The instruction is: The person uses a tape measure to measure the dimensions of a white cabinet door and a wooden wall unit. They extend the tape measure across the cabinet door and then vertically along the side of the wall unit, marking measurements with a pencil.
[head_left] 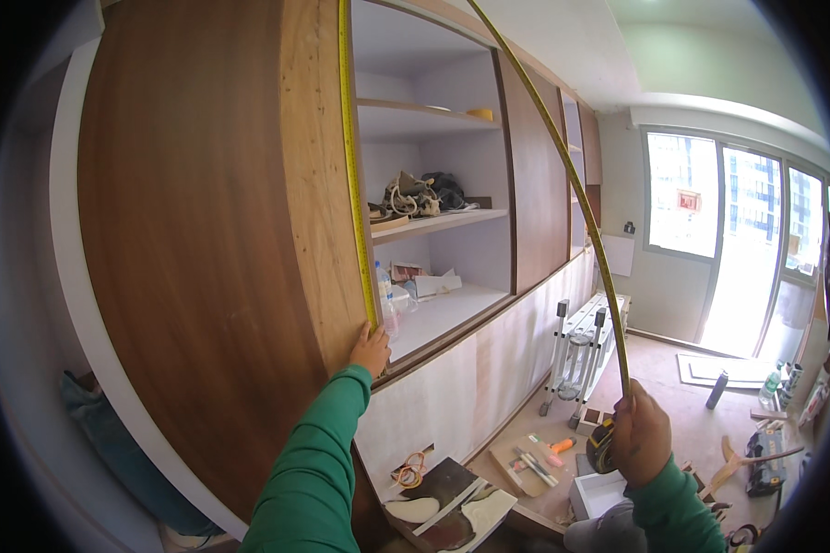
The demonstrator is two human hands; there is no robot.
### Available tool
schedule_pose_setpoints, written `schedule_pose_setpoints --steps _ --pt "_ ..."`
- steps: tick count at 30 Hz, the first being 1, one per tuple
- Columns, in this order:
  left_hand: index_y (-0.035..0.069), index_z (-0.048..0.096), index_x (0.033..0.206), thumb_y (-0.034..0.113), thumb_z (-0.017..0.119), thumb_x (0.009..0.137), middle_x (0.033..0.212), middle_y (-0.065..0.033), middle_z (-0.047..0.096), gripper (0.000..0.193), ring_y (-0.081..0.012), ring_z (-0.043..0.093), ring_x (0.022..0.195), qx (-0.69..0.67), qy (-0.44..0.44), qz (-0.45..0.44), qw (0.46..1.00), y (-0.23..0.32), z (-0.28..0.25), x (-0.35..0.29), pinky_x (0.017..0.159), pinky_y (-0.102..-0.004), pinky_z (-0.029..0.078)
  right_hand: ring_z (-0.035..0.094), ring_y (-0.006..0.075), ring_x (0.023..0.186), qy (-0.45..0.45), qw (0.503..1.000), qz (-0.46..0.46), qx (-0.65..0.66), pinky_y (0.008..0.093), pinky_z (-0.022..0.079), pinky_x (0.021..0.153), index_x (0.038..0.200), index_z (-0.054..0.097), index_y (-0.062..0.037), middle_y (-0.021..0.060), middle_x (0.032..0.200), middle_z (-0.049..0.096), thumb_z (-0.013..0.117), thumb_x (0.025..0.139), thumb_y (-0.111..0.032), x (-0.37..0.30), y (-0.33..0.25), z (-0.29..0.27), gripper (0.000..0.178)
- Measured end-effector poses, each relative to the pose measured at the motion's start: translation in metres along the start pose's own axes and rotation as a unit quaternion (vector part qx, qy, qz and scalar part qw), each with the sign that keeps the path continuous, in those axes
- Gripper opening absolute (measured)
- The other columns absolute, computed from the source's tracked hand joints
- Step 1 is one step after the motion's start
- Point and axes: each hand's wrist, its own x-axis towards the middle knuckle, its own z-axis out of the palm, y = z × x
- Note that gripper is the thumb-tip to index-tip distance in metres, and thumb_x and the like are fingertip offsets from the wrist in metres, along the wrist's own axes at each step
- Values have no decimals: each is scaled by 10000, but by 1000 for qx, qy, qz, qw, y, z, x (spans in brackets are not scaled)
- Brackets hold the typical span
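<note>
A yellow tape measure blade (356, 184) runs upright along the front edge of an open cabinet (441, 226), beside a strip of bare wood (315, 166). At its lower end, near the cabinet's bottom corner, my left hand (371, 351) pinches the blade against the edge. Both lengths of blade leave the top of the picture. The other length bows down on the right to my right hand (641, 433), which is closed around it. The black and yellow tape case (600, 446) shows at that hand's left side, partly covered by the fingers.
Cabinet shelves hold bags and cords (420, 195), plastic bottles (385, 290) and papers. A folded metal ladder (581, 355) stands on the floor below. Nearby lie an orange-handled tool (561, 446), a white box (601, 496), a dark flask (717, 390) and a toolbox (765, 461).
</note>
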Motion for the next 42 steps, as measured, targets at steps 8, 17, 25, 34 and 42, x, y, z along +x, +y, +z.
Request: schedule_pose_setpoints --steps 8,17,25,34,42 --pt "150 754 902 245 503 909 1268 -51 587 269 -233 368 1394 8 46 -8 999 -4 8 -7 1207 -541 115 671 336 650 -106 994 5 21 411 535 614 1463 342 30 169 768 659 460 917 -14 -54 -11 27 560" --pt "130 733 975 198 502 893 1271 -65 580 255 -236 355 1395 -5 20 0 1000 -1 4 2 1205 -544 120 688 322 678 -99 992 -24 72 391 545 630 1494 333 -24 177 786 670 476 907 -7 -85 -25 52 604" --pt "138 752 887 234 502 900 1254 -72 587 268 -246 384 1376 -13 46 8 999 -2 0 -1 1210 -525 128 663 292 640 -87 995 5 54 362 520 623 1495 355 -51 156 717 632 450 932 -1 -62 -26 43 573" --pt "138 747 877 240 493 905 1242 -74 595 276 -255 378 1383 2 49 13 999 -3 -2 -3 1211 -519 123 646 383 621 -88 990 25 106 417 499 585 1493 376 -102 210 673 609 532 878 5 -52 -22 48 643" --pt "120 725 945 199 507 889 1261 -69 576 239 -244 349 1400 -9 18 6 1000 -1 -4 -1 1210 -525 116 662 371 640 -100 983 34 149 405 514 604 1481 393 -91 198 691 629 504 896 0 -52 -27 54 603"
